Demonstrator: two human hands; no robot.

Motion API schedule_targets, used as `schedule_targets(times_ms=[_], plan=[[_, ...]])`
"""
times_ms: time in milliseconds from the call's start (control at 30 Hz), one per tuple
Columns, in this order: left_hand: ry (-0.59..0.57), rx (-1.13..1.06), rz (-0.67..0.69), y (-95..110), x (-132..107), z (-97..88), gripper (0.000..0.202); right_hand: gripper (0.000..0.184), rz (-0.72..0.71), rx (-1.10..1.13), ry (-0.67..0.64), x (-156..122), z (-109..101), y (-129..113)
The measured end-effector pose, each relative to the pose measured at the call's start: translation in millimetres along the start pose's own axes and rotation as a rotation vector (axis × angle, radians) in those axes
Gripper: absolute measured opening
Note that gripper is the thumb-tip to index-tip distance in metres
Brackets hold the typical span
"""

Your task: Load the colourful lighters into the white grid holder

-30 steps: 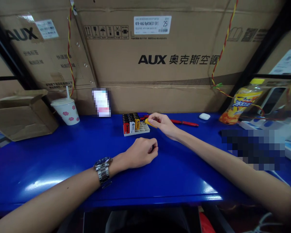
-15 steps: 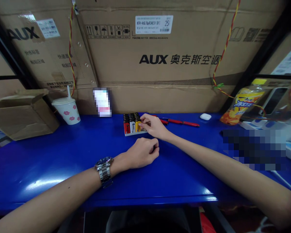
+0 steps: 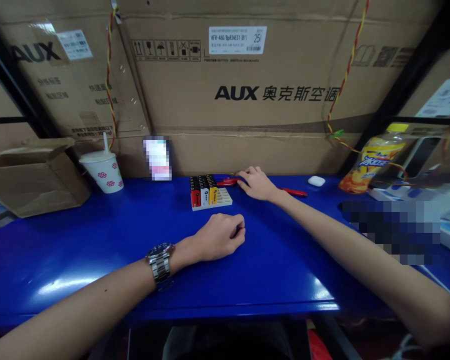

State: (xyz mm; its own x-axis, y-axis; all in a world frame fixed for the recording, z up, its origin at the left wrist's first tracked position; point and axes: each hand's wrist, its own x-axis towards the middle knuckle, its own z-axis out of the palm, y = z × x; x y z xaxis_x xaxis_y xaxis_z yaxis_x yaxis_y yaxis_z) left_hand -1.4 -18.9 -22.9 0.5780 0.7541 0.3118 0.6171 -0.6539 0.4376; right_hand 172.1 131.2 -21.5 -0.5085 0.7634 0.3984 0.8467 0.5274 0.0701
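A white slotted tray (image 3: 222,201) stands on the blue table (image 3: 97,250), and its left part holds several upright lighters (image 3: 203,191) in red, white, black and yellow. My left hand (image 3: 219,237), with a steel watch (image 3: 159,265) on its wrist, rests on the table in front of the tray, curled into a loose fist with nothing visible in it. My right hand (image 3: 257,182) lies behind and to the right of the tray. Its fingers are stretched out, and their tips touch a red lighter (image 3: 227,182) lying on the table.
A red-handled tool (image 3: 295,192) lies past my right wrist, with a white earbud case (image 3: 316,180) beyond it. A paper cup with a straw (image 3: 102,171) and an open carton (image 3: 30,175) stand at the left. A yellow drink bottle (image 3: 375,157) lies at the right. Large cardboard boxes (image 3: 247,90) wall the back.
My right hand carried a yellow lighter to the tray, set it among the others, then moved back and right to the red lighter. My left hand stayed still.
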Motion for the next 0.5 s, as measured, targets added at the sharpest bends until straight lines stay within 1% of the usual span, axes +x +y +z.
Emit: schedule_targets(times_ms=[67,167,233,300,367,500], plan=[[-0.001,0.003,0.004,-0.2,-0.2,0.5,0.008,0.052,-0.014,-0.041,-0.056,0.5,10.1,0.9],[0.001,0.018,0.014,-1.1,-0.5,2.0,0.007,0.062,0.07,-0.065,-0.102,5.2,21.3,-3.0],[0.006,0.03,0.023,-1.9,-0.4,2.8,0.007,0.064,0.102,-0.06,-0.11,10.3,25.5,-5.9],[0.003,0.038,0.027,-2.2,-0.1,2.8,0.007,0.063,0.088,-0.046,-0.104,14.3,27.5,-8.1],[-0.002,0.042,0.026,-1.7,0.2,2.1,0.007,0.059,0.045,-0.033,-0.092,14.4,27.4,-9.9],[-0.013,0.043,0.02,0.2,0.2,0.5,0.007,0.053,-0.029,-0.006,-0.095,-1.3,19.5,-12.4]])
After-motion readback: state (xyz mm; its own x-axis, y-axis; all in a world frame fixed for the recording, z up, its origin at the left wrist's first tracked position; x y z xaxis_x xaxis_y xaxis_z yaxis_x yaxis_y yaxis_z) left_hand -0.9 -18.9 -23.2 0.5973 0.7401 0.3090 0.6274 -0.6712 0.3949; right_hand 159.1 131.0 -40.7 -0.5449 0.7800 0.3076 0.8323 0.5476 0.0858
